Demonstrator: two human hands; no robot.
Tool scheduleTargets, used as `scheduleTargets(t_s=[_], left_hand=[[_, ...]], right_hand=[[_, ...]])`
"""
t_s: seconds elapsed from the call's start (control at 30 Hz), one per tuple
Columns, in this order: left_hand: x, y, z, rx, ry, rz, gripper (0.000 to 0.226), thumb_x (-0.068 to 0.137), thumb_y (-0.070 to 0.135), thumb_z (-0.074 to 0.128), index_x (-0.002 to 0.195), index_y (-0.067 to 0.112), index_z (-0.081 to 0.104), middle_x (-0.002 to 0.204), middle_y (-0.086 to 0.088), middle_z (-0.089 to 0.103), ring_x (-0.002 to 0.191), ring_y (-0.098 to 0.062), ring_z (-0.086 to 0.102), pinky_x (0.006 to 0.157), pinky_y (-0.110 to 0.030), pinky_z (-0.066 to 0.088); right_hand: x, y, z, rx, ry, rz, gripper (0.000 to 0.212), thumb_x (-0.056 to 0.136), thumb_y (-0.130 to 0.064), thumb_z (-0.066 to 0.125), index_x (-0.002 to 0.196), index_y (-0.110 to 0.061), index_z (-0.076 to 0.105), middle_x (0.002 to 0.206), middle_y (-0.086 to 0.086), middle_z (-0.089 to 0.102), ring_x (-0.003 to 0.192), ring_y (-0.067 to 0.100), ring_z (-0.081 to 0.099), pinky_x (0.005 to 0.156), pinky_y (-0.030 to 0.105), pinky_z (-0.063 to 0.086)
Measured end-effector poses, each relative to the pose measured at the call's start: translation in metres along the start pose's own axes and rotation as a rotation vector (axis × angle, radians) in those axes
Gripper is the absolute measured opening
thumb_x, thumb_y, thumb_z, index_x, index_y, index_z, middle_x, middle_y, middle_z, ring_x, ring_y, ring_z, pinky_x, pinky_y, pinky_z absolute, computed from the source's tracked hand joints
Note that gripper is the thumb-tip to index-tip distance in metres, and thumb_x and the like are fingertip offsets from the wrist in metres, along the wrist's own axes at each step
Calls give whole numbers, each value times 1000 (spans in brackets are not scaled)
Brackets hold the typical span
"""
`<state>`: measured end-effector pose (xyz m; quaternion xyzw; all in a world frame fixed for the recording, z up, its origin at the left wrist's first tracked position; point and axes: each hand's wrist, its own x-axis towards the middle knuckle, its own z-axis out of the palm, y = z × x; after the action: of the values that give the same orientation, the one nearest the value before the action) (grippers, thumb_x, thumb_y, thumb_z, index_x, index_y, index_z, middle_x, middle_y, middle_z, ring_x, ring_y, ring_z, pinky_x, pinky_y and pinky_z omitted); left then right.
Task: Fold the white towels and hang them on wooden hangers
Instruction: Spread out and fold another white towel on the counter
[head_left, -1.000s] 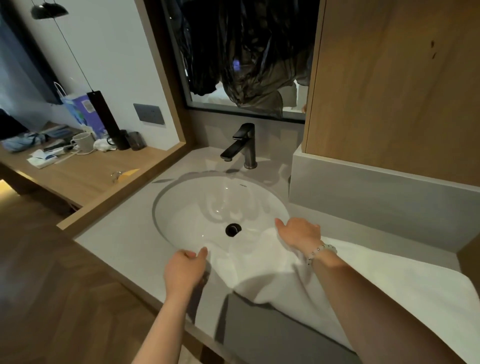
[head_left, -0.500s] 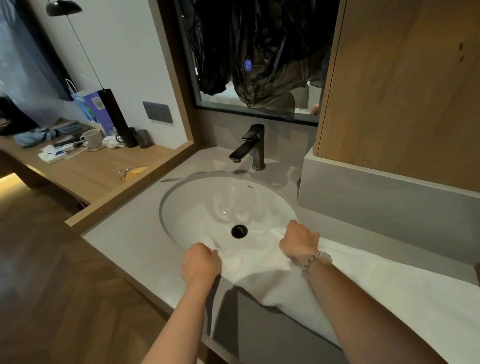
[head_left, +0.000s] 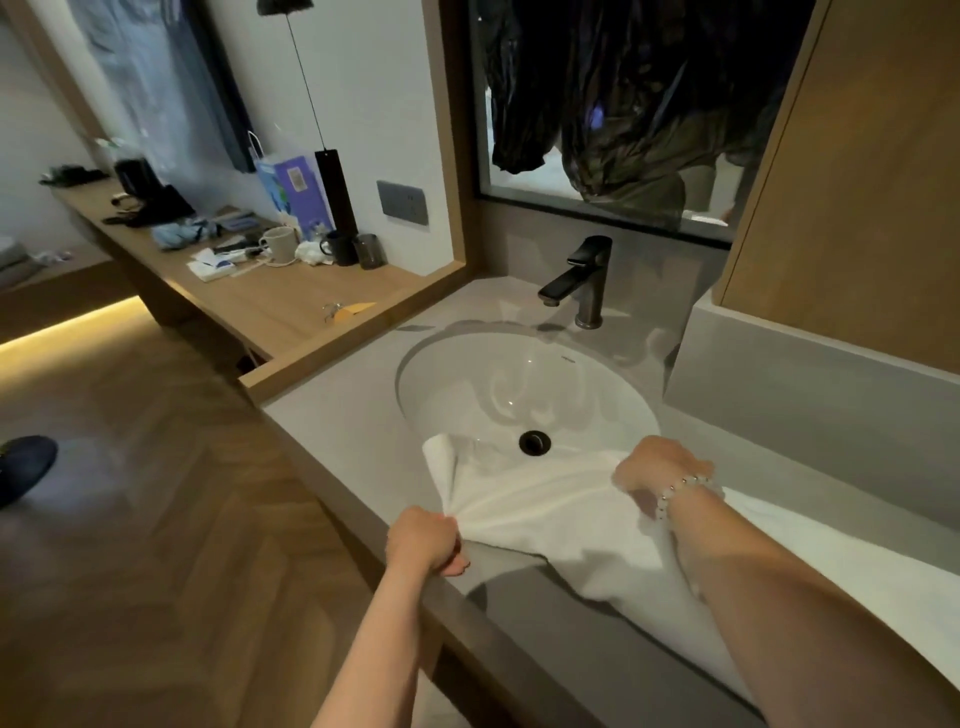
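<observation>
**Caller:** Where's the towel right now?

**Me:** The white towel (head_left: 545, 514) lies across the lower centre of the frame. It drapes over the near lip of the sink (head_left: 519, 374) and runs along the counter (head_left: 332, 415) to the lower right.

**Caller:** And your hands?

**Me:** My left hand (head_left: 426, 540) pinches a bunched edge tight at the counter's front. My right hand (head_left: 657, 465), fingers curled, grips the far edge just right of the drain (head_left: 534, 442).

**Caller:** Which step?

**Me:** The first fold, I'd say, barely begun and nothing hung. Next I need to lift both edges together, match the corners and keep the cloth out of the basin.
</observation>
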<state>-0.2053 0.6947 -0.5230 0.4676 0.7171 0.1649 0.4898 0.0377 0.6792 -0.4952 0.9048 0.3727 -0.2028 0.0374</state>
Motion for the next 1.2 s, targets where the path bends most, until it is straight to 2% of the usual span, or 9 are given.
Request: scheduleTargets(t_s=[0.1, 0.17, 0.3, 0.4, 0.47, 0.6, 0.73, 1.0, 1.2], left_hand=[[10, 10, -21, -11, -120, -43, 20, 86, 3, 56, 66, 1, 53, 51, -10, 56, 37, -20, 53, 51, -27, 50], [16, 20, -26, 41, -67, 12, 26, 84, 20, 64, 66, 2, 56, 55, -10, 59, 42, -21, 55, 63, -29, 54], [24, 32, -11, 174, 79, 97, 50, 87, 53, 53, 71, 6, 62, 56, -4, 63, 40, -11, 56, 50, -19, 46], [32, 32, 3, 260, 191, 118, 46, 89, 50, 52, 90, 6, 65, 82, -7, 69, 69, -20, 64, 59, -24, 44], [36, 33, 8, 282, 228, 132, 35, 91, 38, 51, 97, 6, 63, 95, -8, 68, 83, -24, 61, 65, -28, 42], [28, 28, 7, 106, 335, 140, 20, 94, 21, 44, 94, 6, 56, 98, -10, 62, 80, -24, 51, 67, -28, 37], [13, 8, 4, -49, 467, 63, 27, 100, 24, 37, 106, 3, 53, 108, -16, 59, 94, -31, 54, 74, -32, 37], [9, -30, -22, -84, 545, -51, 37, 103, 25, 31, 122, -3, 46, 122, -23, 54, 113, -39, 51, 84, -40, 39], [26, -36, -41, -181, 467, -85, 41, 98, 30, 41, 126, 1, 47, 125, -19, 55, 114, -37, 51, 89, -38, 41]], right_hand=[[1, -8, -7, 45, -13, -50, 12, 72, -19, 54, 83, -14, 57, 80, 1, 55, 77, 21, 52, 90, 32, 38], [3, -17, -3, 163, -31, -91, 19, 76, -28, 54, 86, -12, 59, 82, 1, 57, 78, 21, 52, 99, 36, 39], [3, -31, 12, 146, -3, -105, 48, 93, -53, 31, 103, -18, 62, 103, 2, 63, 103, 24, 55, 105, 39, 26], [3, -37, 18, 131, 28, -55, 49, 100, -42, 20, 111, -15, 61, 116, 4, 62, 114, 23, 54, 106, 38, 24], [4, -38, 18, 111, 32, -44, 40, 100, -31, 22, 101, -15, 59, 114, 3, 62, 112, 23, 54, 104, 36, 26], [11, -30, 16, 162, -5, -58, 22, 94, -23, 36, 82, -15, 52, 95, 2, 58, 93, 24, 52, 98, 34, 30], [8, -33, 16, 113, -43, -112, 19, 92, -26, 41, 76, -16, 48, 79, -2, 50, 85, 22, 47, 97, 34, 31], [-13, -57, 41, 11, 151, -305, 32, 102, -31, 31, 104, -14, 58, 109, 3, 63, 102, 22, 57, 83, 29, 34], [-13, -55, 45, 35, 129, -395, 39, 100, -43, 30, 100, -15, 57, 103, 2, 63, 98, 23, 58, 80, 30, 36]])
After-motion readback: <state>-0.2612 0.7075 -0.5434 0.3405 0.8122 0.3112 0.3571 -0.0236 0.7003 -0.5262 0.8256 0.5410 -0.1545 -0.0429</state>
